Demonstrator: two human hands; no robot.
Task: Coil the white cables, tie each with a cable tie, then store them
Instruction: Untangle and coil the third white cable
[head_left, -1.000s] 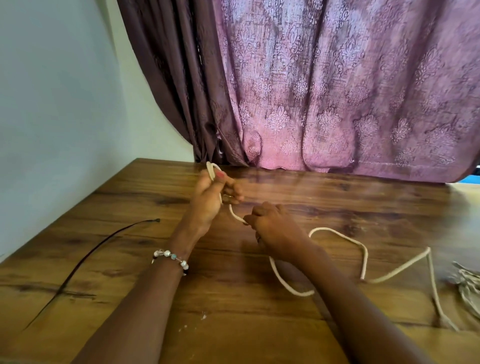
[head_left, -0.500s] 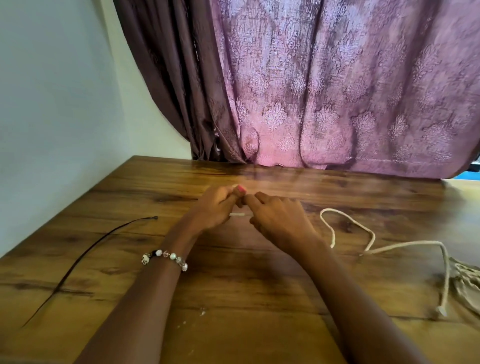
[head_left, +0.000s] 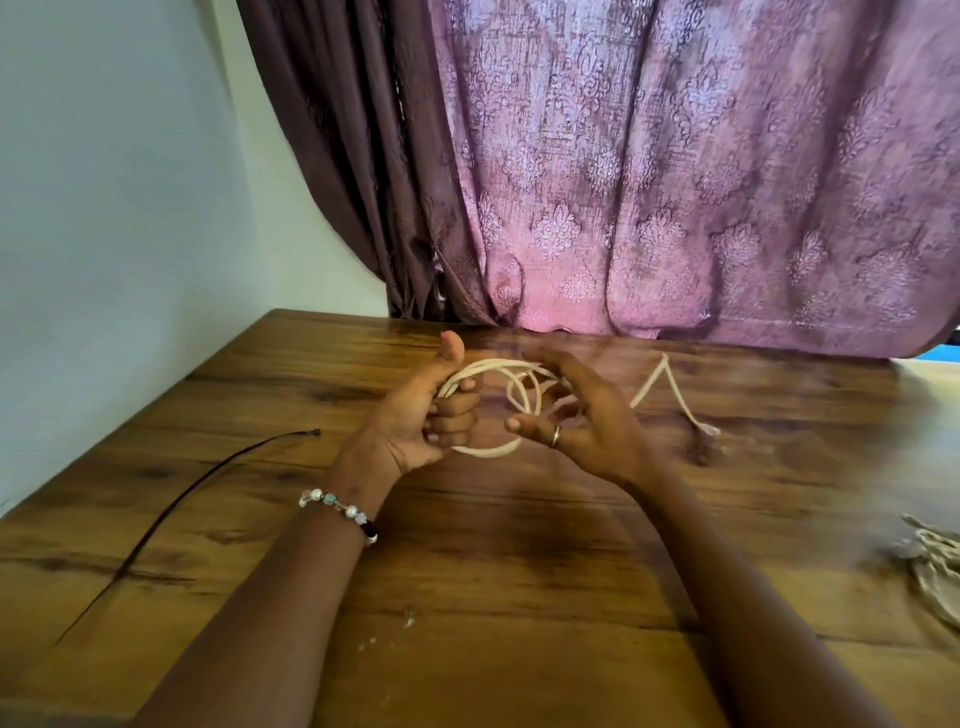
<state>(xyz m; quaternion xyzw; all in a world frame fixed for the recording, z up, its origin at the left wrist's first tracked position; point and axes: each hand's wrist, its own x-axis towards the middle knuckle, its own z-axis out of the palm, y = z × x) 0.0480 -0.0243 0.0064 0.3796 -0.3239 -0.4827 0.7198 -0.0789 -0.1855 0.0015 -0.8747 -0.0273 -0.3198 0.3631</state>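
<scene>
A white cable (head_left: 488, 451) is wound into a few loops between my two hands above the wooden table (head_left: 519, 571). My left hand (head_left: 426, 415) is closed on the left side of the coil, thumb up. My right hand (head_left: 576, 415) cups the coil's right side with fingers spread and curled over the loops. The cable's loose tail (head_left: 670, 387) runs right across the table to a frayed end. A long black cable tie (head_left: 171, 514) lies on the table to the left, apart from both hands.
A pile of pale cords (head_left: 930, 566) lies at the table's right edge. A purple patterned curtain (head_left: 675, 182) hangs behind the table and a white wall (head_left: 104, 208) borders the left side. Small white crumbs (head_left: 410, 618) dot the near tabletop.
The cable, stretched loosely across the table a second ago, is now gathered into loops between my hands. The loose tail on the right has become shorter and drawn closer.
</scene>
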